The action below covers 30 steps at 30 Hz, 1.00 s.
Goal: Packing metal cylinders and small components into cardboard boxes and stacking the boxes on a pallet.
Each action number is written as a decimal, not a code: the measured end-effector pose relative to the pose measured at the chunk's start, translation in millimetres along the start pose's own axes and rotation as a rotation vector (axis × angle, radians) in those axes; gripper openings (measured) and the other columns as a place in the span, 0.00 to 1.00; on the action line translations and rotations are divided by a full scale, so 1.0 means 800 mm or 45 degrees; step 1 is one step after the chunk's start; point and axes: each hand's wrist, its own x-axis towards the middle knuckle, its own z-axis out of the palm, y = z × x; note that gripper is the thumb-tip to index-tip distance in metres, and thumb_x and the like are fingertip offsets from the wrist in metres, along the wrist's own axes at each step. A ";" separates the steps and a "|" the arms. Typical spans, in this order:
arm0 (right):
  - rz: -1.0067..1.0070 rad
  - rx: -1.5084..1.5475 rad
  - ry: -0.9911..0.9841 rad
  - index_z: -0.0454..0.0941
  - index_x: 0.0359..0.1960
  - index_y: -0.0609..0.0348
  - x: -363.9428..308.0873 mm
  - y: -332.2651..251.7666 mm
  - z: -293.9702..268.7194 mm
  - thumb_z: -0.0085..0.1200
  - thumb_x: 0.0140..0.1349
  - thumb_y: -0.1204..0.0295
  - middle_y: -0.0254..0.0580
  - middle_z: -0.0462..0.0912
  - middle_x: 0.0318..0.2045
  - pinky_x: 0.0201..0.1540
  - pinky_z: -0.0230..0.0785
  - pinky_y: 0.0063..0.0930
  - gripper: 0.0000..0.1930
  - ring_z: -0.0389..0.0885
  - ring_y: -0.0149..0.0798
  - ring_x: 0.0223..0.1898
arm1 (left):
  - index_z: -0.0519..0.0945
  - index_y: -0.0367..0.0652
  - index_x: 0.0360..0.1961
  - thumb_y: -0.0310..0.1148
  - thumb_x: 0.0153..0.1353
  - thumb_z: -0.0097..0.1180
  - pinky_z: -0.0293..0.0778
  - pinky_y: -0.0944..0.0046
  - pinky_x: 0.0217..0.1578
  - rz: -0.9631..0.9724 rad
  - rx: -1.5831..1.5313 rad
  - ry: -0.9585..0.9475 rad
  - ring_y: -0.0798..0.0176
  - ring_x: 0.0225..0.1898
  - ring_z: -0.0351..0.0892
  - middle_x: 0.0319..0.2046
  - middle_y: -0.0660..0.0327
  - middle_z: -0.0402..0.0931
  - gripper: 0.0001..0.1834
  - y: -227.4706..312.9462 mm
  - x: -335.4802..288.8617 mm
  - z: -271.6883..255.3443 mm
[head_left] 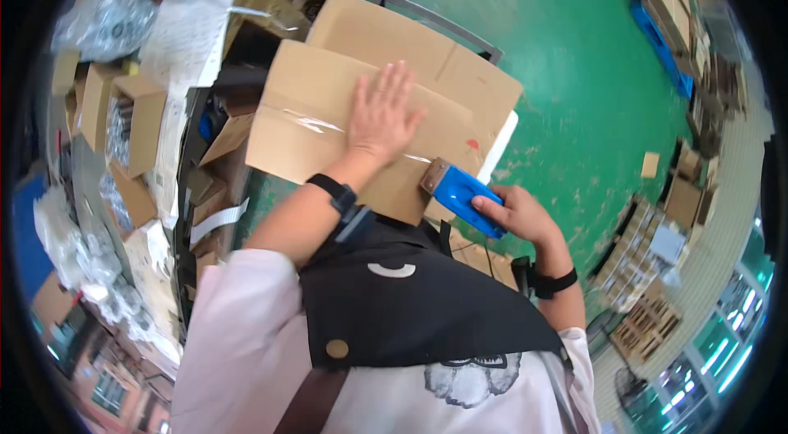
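Observation:
A closed brown cardboard box [320,89] lies in front of me, with a shiny strip of clear tape [316,123] across its top. My left hand [382,118] presses flat on that top, palm down and fingers stretched out. At the box's right edge, my right hand [521,212] is wrapped round a blue tape dispenser [466,198]. The dispenser's brownish head touches or nearly touches the cardboard, in line with the tape; I cannot tell which. Another piece of brown cardboard [460,69] sits just beyond the box.
Left of me runs a cluttered bench with open cartons [135,122], plastic-wrapped goods [107,20] and papers [185,40]. A grey metal frame [443,22] shows behind the box. Over the green floor [574,40], a blue pallet [661,44] and stacked cartons [636,249] stand at the right.

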 end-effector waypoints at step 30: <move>-0.815 0.494 0.833 0.69 0.54 0.65 0.039 -0.029 0.056 0.36 0.72 0.64 0.47 0.68 0.55 0.64 0.52 0.33 0.19 0.64 0.41 0.60 | 0.67 0.38 0.58 0.44 0.67 0.49 0.68 0.65 0.49 -0.267 -1.463 -0.673 0.69 0.47 0.69 0.46 0.63 0.71 0.25 -0.009 0.015 -0.133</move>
